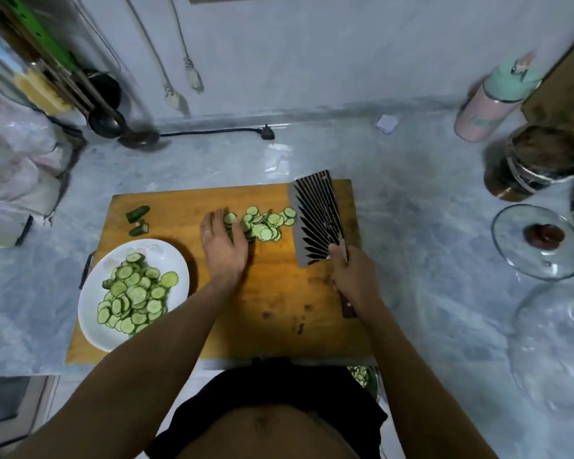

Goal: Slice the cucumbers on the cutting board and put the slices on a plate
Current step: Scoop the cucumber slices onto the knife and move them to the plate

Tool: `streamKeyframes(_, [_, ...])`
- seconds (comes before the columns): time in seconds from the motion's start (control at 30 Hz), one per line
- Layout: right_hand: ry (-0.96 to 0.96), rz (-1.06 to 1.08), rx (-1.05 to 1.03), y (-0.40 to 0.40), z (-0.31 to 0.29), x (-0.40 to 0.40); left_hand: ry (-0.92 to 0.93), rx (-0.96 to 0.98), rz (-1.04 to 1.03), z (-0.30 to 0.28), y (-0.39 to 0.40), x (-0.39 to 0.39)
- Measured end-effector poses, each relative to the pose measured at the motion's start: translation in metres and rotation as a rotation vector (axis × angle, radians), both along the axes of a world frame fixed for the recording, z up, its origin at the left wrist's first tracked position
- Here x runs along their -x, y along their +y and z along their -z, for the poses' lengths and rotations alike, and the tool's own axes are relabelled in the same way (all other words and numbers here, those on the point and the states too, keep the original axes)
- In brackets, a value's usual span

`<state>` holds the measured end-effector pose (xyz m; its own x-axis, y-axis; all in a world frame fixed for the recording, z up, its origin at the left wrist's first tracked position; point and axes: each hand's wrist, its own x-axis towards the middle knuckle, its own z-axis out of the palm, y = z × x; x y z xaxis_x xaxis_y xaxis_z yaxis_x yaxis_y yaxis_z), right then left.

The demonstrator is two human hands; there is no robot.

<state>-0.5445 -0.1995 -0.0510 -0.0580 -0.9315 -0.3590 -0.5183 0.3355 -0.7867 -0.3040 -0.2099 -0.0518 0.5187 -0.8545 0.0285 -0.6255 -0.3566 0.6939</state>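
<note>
A wooden cutting board (pixel 279 313) lies on the marble counter. A loose heap of cucumber slices (pixel 269 223) sits at its far middle. My left hand (pixel 224 243) rests with straight fingers against the left side of that heap. My right hand (pixel 348 270) grips the handle of a cleaver (pixel 315 220), whose patterned blade lies nearly flat just right of the slices. A white plate (pixel 93 326) at the board's near left corner holds several slices (pixel 135 294). Two cucumber end pieces (pixel 137 218) lie at the board's far left.
A glass lid (pixel 537 243) and a dark jar (pixel 531 160) stand at the right, with a pastel bottle (pixel 491 101) behind. A glass bowl (pixel 550 352) sits near the right front. Ladles (pixel 113 124), a plug and cord (pixel 265 132) and a plastic bag (pixel 17 160) are at the back left.
</note>
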Motion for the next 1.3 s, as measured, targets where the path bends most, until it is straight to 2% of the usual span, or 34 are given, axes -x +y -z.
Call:
streamKeyframes(0.17, [0.053,-0.126,0.050,-0.015,-0.009,-0.013,0.030,0.021,-0.138,0.008,-0.019,0.011])
streamKeyframes(0.47, [0.057,-0.319,-0.053,-0.030,-0.012,-0.047,0.168,0.082,-0.282,0.008,-0.034,0.027])
streamKeyframes(0.67, [0.051,-0.431,-0.051,-0.031,-0.009,-0.059,0.158,0.108,-0.186,0.007,-0.029,0.028])
streamKeyframes(0.8, [0.036,-0.451,-0.071,-0.023,-0.007,-0.063,0.217,0.068,-0.224,0.007,-0.025,0.042])
streamKeyframes(0.93, [0.016,-0.443,-0.062,-0.018,-0.010,-0.059,0.163,0.063,-0.202,0.006,-0.024,0.048])
streamKeyframes(1.1, [0.006,-0.464,-0.072,-0.016,-0.014,-0.057,-0.008,0.046,-0.056,0.005,-0.028,0.045])
streamKeyframes(1.3, [-0.098,-0.429,-0.127,-0.012,-0.011,-0.056,-0.022,0.019,-0.093,0.003,-0.025,0.047])
